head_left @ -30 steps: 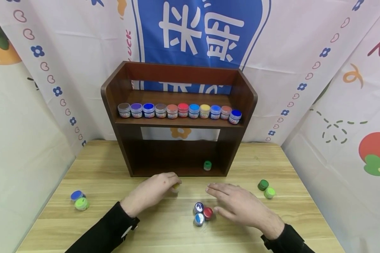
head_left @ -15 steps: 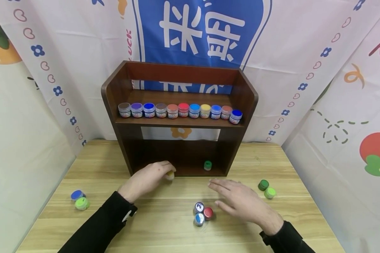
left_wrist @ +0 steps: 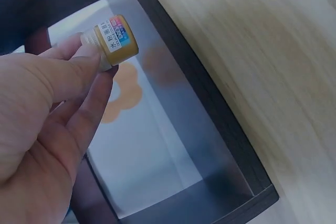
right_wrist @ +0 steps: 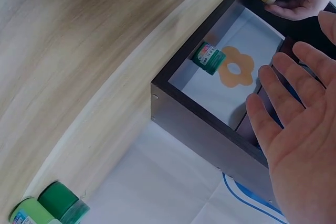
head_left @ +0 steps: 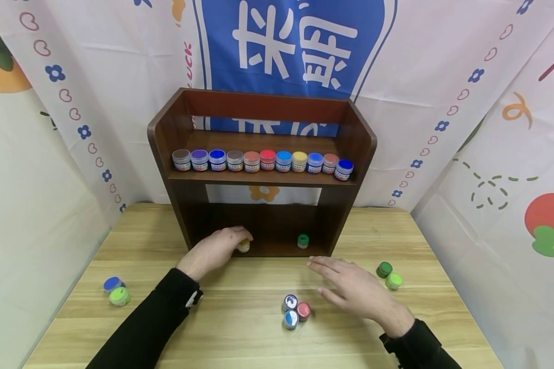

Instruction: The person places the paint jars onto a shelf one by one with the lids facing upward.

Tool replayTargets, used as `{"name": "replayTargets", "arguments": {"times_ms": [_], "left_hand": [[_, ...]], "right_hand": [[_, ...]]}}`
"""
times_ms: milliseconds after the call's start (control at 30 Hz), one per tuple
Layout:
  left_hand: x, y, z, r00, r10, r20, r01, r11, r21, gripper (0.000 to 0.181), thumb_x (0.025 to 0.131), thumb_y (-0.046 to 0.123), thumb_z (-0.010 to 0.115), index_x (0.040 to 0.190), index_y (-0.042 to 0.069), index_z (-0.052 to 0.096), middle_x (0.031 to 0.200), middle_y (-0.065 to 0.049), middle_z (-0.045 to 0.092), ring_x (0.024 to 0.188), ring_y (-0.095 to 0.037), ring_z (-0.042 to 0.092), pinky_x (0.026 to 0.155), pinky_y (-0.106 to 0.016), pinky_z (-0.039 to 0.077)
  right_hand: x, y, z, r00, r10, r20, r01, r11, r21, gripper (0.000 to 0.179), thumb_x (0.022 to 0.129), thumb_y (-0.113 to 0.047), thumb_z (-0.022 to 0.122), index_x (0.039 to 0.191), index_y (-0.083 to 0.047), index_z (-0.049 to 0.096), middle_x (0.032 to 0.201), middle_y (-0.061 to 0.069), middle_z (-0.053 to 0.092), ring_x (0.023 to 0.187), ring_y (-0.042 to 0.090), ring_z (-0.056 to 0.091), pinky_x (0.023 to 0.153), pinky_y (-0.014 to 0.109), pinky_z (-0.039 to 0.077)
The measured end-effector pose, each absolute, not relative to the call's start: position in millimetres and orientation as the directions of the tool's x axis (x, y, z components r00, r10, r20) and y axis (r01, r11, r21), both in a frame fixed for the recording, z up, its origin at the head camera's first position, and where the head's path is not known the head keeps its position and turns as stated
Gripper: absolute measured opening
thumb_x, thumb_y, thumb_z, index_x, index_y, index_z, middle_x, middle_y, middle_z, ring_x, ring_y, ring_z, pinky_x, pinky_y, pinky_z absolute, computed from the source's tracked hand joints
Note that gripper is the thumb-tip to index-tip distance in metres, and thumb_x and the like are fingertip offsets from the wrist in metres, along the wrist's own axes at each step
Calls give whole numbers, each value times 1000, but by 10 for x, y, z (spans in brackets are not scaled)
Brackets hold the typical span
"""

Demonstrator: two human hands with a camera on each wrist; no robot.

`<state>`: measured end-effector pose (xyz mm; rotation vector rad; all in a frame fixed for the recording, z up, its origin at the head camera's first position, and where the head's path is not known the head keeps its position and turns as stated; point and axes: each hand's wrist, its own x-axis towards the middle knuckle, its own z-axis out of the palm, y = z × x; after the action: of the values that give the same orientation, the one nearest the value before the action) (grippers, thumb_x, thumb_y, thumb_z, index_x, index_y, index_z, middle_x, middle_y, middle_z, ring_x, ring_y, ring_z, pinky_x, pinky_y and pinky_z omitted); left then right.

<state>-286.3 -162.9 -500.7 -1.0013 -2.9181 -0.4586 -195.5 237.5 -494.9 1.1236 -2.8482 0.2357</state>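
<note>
My left hand [head_left: 218, 249] pinches a small yellow-ochre paint jar [left_wrist: 118, 40] by its lid end, between thumb and fingers. It reaches into the lower compartment of the dark brown wooden shelf [head_left: 258, 177], left of centre. A green paint jar [head_left: 302, 241] stands at the right of that same compartment. Over the table in front of the shelf hovers my right hand [head_left: 353, 289], its fingers straight and holding nothing. Close to its thumb is a cluster of paint jars: a red jar [head_left: 303, 310], a dark purple jar [head_left: 290, 302] and a blue jar [head_left: 291, 320].
A row of several paint jars [head_left: 268, 160] lines the upper shelf. On the wooden table [head_left: 240, 328], a blue jar [head_left: 113, 284] and a light green jar [head_left: 119, 296] sit at left. Dark green [head_left: 384, 269] and light green jars [head_left: 394, 281] sit at right. Printed cloth [head_left: 120, 77] hangs behind.
My left hand has carried the yellow-ochre jar from above the table forward and left into the lower compartment. The right hand has drifted slightly up and right, away from the jar cluster.
</note>
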Motion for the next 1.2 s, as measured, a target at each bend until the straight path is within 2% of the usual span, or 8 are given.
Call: {"name": "replayTargets", "arguments": {"times_ms": [333,633,867,1200], "left_hand": [[-3003,-1638,-5087,-811,578,88,576,765,288,42,111,-17,65,142,7,78,142,-13,81,129,-29,80,117,-52,68],[-3016,-1656,-5136,-816,573,74,567,770,293,40,113,-13,64,145,8,77,146,-14,80,132,-30,79,119,-53,67],[-2975,-1660,-5143,-807,581,107,586,764,270,42,112,-12,67,150,7,75,149,-15,78,137,-31,79,120,-52,67],[-2846,-1628,-5119,-768,615,180,641,732,231,38,117,6,69,155,4,72,157,-17,76,145,-35,76,122,-52,65]], "right_hand": [[-1945,2383,-4947,-747,-657,104,-665,734,-139,63,117,-41,74,174,-20,59,177,4,63,159,28,67,125,58,64],[-1944,2388,-4966,-748,-656,103,-664,736,-133,62,118,-42,72,173,-19,59,177,3,63,159,28,67,125,58,64],[-1942,2376,-4984,-742,-661,108,-670,730,-135,61,117,-40,74,172,-18,61,176,3,64,159,28,67,125,58,64],[-1915,2302,-5035,-721,-680,133,-693,710,-123,58,115,-35,76,168,-15,64,172,6,68,155,28,69,124,57,64]]}}
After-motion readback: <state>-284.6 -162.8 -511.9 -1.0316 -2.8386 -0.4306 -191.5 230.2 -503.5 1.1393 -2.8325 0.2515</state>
